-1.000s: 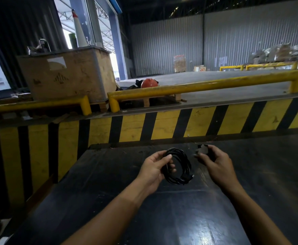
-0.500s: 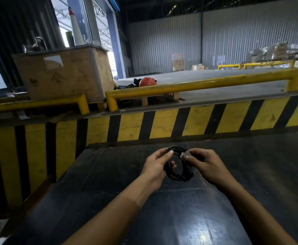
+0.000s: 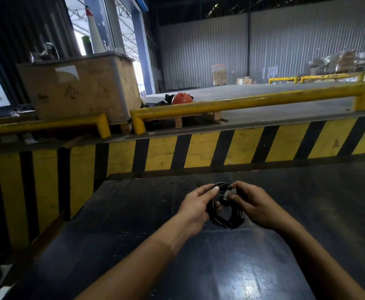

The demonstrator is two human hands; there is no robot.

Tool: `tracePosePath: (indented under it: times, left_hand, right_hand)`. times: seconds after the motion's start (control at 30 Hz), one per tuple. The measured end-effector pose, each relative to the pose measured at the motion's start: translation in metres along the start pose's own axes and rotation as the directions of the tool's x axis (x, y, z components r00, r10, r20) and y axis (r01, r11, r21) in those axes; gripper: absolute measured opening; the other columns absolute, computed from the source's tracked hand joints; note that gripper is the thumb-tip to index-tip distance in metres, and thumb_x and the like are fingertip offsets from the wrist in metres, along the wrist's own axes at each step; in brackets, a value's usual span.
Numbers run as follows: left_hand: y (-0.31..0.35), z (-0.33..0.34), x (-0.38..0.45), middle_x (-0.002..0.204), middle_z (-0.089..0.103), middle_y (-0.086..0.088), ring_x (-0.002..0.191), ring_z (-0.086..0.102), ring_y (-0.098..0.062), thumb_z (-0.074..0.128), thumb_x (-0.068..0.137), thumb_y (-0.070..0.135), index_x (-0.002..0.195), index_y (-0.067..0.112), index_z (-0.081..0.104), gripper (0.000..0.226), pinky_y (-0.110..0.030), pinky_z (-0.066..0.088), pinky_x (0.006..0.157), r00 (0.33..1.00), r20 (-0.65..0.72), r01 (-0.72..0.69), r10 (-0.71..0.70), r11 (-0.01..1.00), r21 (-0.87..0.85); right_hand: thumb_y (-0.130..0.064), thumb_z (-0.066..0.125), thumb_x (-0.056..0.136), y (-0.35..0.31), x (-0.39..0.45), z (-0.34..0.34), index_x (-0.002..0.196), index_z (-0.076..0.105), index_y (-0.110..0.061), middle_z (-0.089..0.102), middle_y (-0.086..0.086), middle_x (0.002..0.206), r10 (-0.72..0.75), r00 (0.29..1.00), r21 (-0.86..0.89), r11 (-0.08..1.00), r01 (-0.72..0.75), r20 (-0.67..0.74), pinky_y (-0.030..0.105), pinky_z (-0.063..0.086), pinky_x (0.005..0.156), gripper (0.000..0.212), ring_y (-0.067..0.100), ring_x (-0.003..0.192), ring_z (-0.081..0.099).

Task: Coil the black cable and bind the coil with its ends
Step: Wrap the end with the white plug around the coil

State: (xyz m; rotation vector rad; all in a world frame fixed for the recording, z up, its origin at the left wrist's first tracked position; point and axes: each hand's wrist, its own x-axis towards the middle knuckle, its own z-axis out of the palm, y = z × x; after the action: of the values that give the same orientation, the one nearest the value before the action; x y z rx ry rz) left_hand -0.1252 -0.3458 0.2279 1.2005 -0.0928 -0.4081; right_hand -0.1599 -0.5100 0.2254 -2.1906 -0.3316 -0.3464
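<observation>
I see two bare forearms entering from the bottom edge of my view, each ending in a bare hand. Left hand: no glove, ring or watch; nails short and plain, one fingertip nail catching light at the far end of the hand. Right hand: likewise ungloved, wrist bare. No sleeve shows behind either wrist as far as the frame's edge.
</observation>
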Motion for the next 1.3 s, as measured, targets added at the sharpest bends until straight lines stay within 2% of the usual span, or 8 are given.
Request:
tracePosePath:
  times: [0.23, 0.37, 0.63, 0.73, 0.9, 1.07, 1.17, 1.3]
  left_hand:
    - [-0.001, 0.004, -0.001, 0.091, 0.068, -0.009, 0.074, 0.061, -0.017, 0.06, 0.089, 0.011, 0.112, 0.009, 0.065, 0.024, -0.03, 0.052, 0.07, 0.999, 0.043, 0.022, -0.023, 0.999, 0.031]
    - [0.0, 0.003, -0.004, 0.091, 0.069, -0.008, 0.077, 0.061, -0.018, 0.059, 0.09, 0.012, 0.109, 0.013, 0.066, 0.02, -0.032, 0.052, 0.074, 0.996, 0.072, 0.039, -0.044, 0.997, 0.072]
    - [0.002, 0.005, -0.004, 0.09, 0.07, -0.007, 0.081, 0.065, -0.018, 0.058, 0.09, 0.012, 0.11, 0.011, 0.066, 0.021, -0.034, 0.055, 0.076, 0.995, 0.087, 0.035, -0.042, 0.996, 0.077]
    - [0.0, 0.002, -0.003, 0.093, 0.072, -0.007, 0.084, 0.067, -0.017, 0.059, 0.09, 0.013, 0.108, 0.013, 0.067, 0.02, -0.031, 0.057, 0.075, 0.996, 0.08, 0.031, -0.038, 0.996, 0.079]
    - [-0.006, 0.0, -0.003, 0.088, 0.072, -0.005, 0.075, 0.068, -0.013, 0.059, 0.09, 0.013, 0.104, 0.014, 0.068, 0.016, -0.028, 0.057, 0.07, 0.995, 0.086, 0.038, -0.05, 0.991, 0.128]
    - [-0.007, -0.001, -0.003, 0.08, 0.071, -0.004, 0.07, 0.068, -0.012, 0.059, 0.09, 0.014, 0.095, 0.019, 0.069, 0.012, -0.029, 0.057, 0.069, 0.995, 0.087, 0.037, -0.053, 0.984, 0.175]
    - [-0.006, 0.0, -0.004, 0.086, 0.071, -0.005, 0.081, 0.067, -0.016, 0.059, 0.09, 0.014, 0.097, 0.018, 0.069, 0.013, -0.035, 0.056, 0.08, 0.994, 0.096, 0.028, -0.048, 0.98, 0.196]
    - [-0.003, 0.002, -0.004, 0.097, 0.07, -0.009, 0.094, 0.065, -0.021, 0.059, 0.09, 0.013, 0.101, 0.016, 0.068, 0.015, -0.043, 0.052, 0.091, 0.995, 0.095, 0.028, -0.044, 0.986, 0.162]
  right_hand:
    - [-0.016, 0.059, 0.09, -0.002, -0.006, 0.003, 0.102, 0.059, -0.02, 0.068, -0.007, 0.09, -0.132, 0.991, -0.187, 0.974, 0.128, -0.009, 0.02, 0.054, 0.067, 0.013, 0.003, 0.08, 0.065]
    - [-0.015, 0.057, 0.09, 0.001, -0.006, 0.003, 0.1, 0.055, -0.022, 0.068, -0.004, 0.095, -0.12, 0.988, -0.253, 0.957, 0.141, 0.097, 0.03, 0.056, 0.071, 0.012, 0.007, 0.083, 0.065]
    - [-0.012, 0.06, 0.086, 0.004, -0.009, 0.011, 0.099, 0.058, -0.02, 0.062, -0.005, 0.093, -0.209, 0.977, -0.363, 0.913, 0.184, -0.031, 0.026, 0.052, 0.064, 0.015, 0.013, 0.08, 0.06]
    - [-0.009, 0.056, 0.087, 0.003, -0.011, 0.01, 0.094, 0.056, -0.019, 0.054, -0.009, 0.09, -0.156, 0.987, -0.359, 0.92, 0.16, 0.039, 0.024, 0.05, 0.065, 0.012, 0.012, 0.079, 0.057]
    - [-0.008, 0.05, 0.086, 0.004, -0.014, 0.004, 0.087, 0.048, -0.021, 0.059, 0.0, 0.084, -0.077, 0.976, -0.338, 0.93, 0.145, 0.206, 0.04, 0.05, 0.064, 0.013, 0.017, 0.072, 0.054]
    - [-0.017, 0.047, 0.088, 0.003, -0.015, 0.0, 0.086, 0.047, -0.024, 0.06, 0.002, 0.081, -0.044, 0.963, -0.297, 0.947, 0.126, 0.266, 0.046, 0.05, 0.062, 0.007, 0.022, 0.069, 0.056]
    - [-0.018, 0.049, 0.09, 0.004, -0.014, 0.0, 0.087, 0.049, -0.026, 0.063, 0.001, 0.083, -0.044, 0.974, -0.287, 0.952, 0.109, 0.224, 0.047, 0.052, 0.062, 0.008, 0.02, 0.07, 0.059]
    - [-0.016, 0.06, 0.085, 0.005, -0.015, 0.007, 0.093, 0.059, -0.024, 0.069, -0.005, 0.093, -0.155, 0.988, -0.357, 0.923, 0.145, 0.001, 0.039, 0.057, 0.065, 0.012, 0.014, 0.081, 0.065]
